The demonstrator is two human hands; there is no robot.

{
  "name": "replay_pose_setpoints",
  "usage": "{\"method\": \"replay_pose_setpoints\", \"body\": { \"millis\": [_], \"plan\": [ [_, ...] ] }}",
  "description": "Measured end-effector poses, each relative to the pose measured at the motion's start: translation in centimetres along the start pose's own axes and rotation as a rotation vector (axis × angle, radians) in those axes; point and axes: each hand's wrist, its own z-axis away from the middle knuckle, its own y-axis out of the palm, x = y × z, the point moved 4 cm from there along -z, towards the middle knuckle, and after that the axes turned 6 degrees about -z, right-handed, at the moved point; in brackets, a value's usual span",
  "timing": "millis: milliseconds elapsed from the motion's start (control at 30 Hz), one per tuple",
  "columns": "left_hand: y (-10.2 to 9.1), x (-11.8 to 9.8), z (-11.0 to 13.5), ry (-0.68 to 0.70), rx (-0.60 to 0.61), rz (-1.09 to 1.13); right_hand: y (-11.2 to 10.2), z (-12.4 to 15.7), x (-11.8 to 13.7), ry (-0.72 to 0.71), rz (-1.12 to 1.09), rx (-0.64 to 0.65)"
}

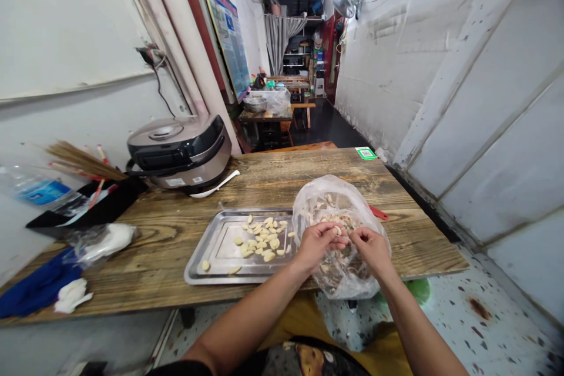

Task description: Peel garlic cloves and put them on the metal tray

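Note:
Over an open clear plastic bag (315, 194), my left hand (321, 244) pinches a pale garlic clove (338, 230) between thumb and fingers. Close beside it, the fingertips of my right hand (368, 245) are pressed together near the clove; whatever they hold is too small to make out. Papery garlic skins (329, 211) fill the bag beneath both hands. Left of the bag lies a shallow metal tray (211, 247), partly covered by it at the right end. Several peeled garlic cloves (264, 238) are scattered on the tray.
A rice cooker (176, 150) stands at the table's back left, with a white spoon (215, 184) before it. Further left are a black holder (92, 211) with sticks, a water bottle (42, 191) and a blue cloth (42, 282). Behind the bag lies a red handle (379, 213).

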Motion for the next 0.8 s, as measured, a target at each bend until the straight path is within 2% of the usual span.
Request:
{"method": "replay_pose_setpoints", "body": {
  "millis": [133, 267, 400, 500, 667, 800],
  "plan": [
    [-0.2, 0.2, -0.1, 0.117, -0.067, -0.16, -0.2, 0.7, 2.3, -0.181, 0.121, 0.016],
    [-0.7, -0.2, 0.3, 0.33, -0.135, -0.468, 0.1, 1.8, 4.8, -0.363, 0.111, 0.056],
    [-0.6, -1.4, 1.1, 0.586, -0.183, -0.77, 0.3, 2.2, 5.6, -0.423, 0.113, 0.099],
    [-0.3, -1.8, 1.5, 0.72, -0.166, -0.842, 0.4, 2.3, 5.5, -0.442, 0.154, 0.103],
    [-0.2, -1.9, 1.8, 0.784, -0.09, -0.868, 0.5, 2.7, 6.1, -0.491, 0.244, 0.094],
    [0.0, -2.2, 2.1, 0.705, -0.047, -0.788, 0.6, 3.0, 6.6, -0.506, 0.307, 0.065]
  ]
}}
